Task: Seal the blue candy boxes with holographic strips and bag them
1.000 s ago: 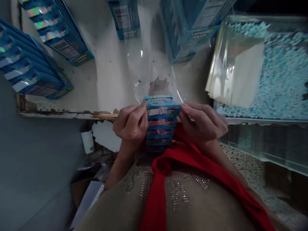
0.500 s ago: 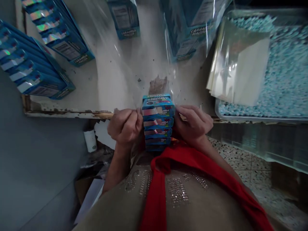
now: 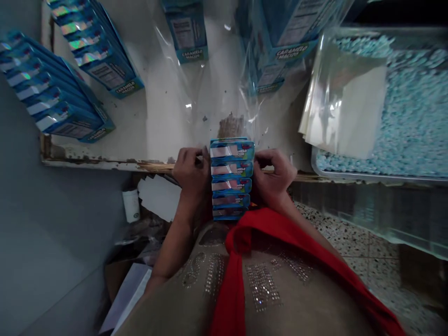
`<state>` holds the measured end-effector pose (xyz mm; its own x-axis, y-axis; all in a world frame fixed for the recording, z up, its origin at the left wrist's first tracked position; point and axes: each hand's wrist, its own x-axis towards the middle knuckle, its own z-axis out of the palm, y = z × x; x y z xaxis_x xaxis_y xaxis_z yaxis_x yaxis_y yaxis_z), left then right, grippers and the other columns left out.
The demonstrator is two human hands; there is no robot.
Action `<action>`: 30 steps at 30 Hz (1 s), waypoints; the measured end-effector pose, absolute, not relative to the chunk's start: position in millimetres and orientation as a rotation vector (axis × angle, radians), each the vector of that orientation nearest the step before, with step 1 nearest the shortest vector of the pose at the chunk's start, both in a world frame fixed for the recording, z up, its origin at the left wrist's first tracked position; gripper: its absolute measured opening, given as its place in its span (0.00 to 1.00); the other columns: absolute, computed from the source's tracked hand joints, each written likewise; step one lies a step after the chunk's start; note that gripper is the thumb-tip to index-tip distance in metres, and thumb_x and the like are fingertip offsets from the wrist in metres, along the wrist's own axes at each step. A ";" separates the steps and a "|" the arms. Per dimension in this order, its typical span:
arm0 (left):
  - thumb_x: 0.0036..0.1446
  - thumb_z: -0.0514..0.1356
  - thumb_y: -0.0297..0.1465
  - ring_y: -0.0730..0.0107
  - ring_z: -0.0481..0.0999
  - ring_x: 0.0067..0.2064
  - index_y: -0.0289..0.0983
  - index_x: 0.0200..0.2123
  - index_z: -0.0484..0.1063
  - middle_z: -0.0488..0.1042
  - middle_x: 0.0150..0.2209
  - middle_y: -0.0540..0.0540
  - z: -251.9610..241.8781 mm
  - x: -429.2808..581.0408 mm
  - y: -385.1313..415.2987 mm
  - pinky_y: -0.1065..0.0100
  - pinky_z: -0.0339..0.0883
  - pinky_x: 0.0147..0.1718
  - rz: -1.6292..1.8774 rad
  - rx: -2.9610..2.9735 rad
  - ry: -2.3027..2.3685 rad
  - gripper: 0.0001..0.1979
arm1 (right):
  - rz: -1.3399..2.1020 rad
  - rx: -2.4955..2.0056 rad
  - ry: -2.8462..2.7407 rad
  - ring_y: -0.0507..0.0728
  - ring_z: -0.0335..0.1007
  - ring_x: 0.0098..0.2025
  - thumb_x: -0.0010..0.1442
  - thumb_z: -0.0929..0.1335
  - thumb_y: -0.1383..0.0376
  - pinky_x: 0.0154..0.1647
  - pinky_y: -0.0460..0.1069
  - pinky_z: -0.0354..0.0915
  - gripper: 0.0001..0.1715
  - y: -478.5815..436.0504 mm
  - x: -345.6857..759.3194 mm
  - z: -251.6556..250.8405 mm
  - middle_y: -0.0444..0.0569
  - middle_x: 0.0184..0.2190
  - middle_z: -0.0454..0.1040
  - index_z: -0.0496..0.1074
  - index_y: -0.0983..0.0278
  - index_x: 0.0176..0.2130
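Note:
In front of my body stands a stacked row of small blue candy boxes point(image 3: 231, 169) lettered "CARAMELO MACIZO", its near end close to the shirt. Clear plastic film point(image 3: 247, 112), apparently a bag, runs from the row's far end over the table. My left hand point(image 3: 192, 169) is closed in a pinch at the row's left side. On the right side my right hand point(image 3: 275, 173) is also closed, thumb and forefinger together beside the boxes. Both seem to grip the edges of the film, though the fingertips are partly hidden.
Filled blue display boxes point(image 3: 59, 102) stand at the left of the worn white table point(image 3: 161, 121). More blue boxes point(image 3: 191, 35) are at the back under clear plastic. To the right, a clear tray point(image 3: 317, 161) holds pale blue candies, with clear bags point(image 3: 350, 102) on top.
Both hands have shifted a little; the left has moved right, closer to the boxes. The row of boxes has tilted so its top faces show more evenly. The view has moved slightly.

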<state>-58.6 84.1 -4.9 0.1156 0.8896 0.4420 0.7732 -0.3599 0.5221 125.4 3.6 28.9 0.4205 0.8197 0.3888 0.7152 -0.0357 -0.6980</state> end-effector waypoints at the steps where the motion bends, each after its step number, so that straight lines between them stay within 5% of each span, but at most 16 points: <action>1: 0.74 0.55 0.35 0.67 0.74 0.34 0.41 0.32 0.69 0.74 0.32 0.47 -3.9 -60.9 85.7 0.65 0.63 0.34 1.048 2.285 1.649 0.14 | 0.145 -1.797 -1.353 0.57 0.73 0.29 0.71 0.66 0.59 0.33 0.54 0.69 0.12 2.4 127.3 28.7 0.47 0.28 0.79 0.74 0.57 0.35; 8: 0.69 0.59 0.30 0.66 0.71 0.32 0.40 0.32 0.70 0.75 0.35 0.45 -2.3 -84.9 97.2 0.64 0.51 0.29 0.643 2.578 1.475 0.10 | 0.210 -2.054 -1.662 0.60 0.77 0.40 0.74 0.64 0.63 0.40 0.54 0.66 0.14 7.8 132.7 40.1 0.52 0.37 0.82 0.73 0.56 0.35; 14: 0.69 0.58 0.28 0.65 0.73 0.36 0.40 0.32 0.68 0.76 0.37 0.45 -13.2 -84.9 88.4 0.66 0.56 0.33 0.800 2.478 1.414 0.09 | 0.213 -1.995 -1.595 0.58 0.74 0.37 0.72 0.64 0.65 0.41 0.53 0.65 0.13 1.9 128.5 35.6 0.51 0.34 0.81 0.69 0.57 0.33; 19: 0.71 0.56 0.30 0.67 0.75 0.39 0.39 0.35 0.72 0.77 0.39 0.44 -24.6 -84.4 76.8 0.68 0.58 0.35 0.962 2.472 1.462 0.10 | 0.389 -2.093 -1.276 0.59 0.74 0.37 0.72 0.64 0.62 0.40 0.53 0.66 0.05 5.2 125.9 22.2 0.49 0.37 0.81 0.70 0.55 0.42; 30: 0.73 0.55 0.34 0.66 0.73 0.32 0.38 0.33 0.72 0.76 0.34 0.44 -11.8 -98.4 84.1 0.66 0.53 0.31 0.608 2.616 1.355 0.14 | 0.418 -2.315 -1.738 0.62 0.76 0.37 0.75 0.60 0.60 0.33 0.53 0.52 0.20 -6.4 125.4 47.2 0.56 0.38 0.83 0.77 0.59 0.37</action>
